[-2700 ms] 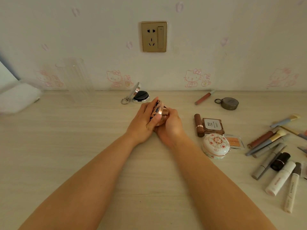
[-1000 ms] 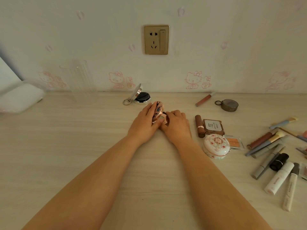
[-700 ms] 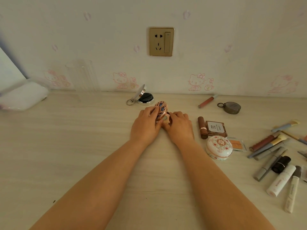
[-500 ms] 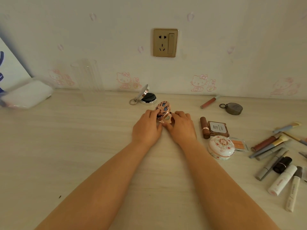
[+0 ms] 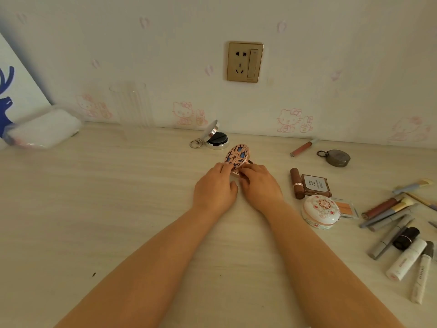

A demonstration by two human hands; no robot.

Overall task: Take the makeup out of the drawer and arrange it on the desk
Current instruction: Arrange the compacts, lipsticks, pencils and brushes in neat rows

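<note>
A round rose-gold compact with a blue patterned lid stands open on the pale wooden desk, its lid tilted up. My left hand pinches the lid's lower edge. My right hand holds the compact's base, which is mostly hidden under my fingers. Behind it an open silver compact with a black insert and a ring sits near the wall. To the right lie a brown lipstick, a square brown palette and a white floral round case.
Several tubes, brushes and pens lie scattered at the right edge. A pink lip gloss and a grey round tin sit near the wall. A clear ribbed glass and a white packet stand at the back left.
Both hands have lowered the rose-gold compact from the air onto the desk and set it down a little farther back. Its lid now stands more upright. The view has shifted slightly left.
</note>
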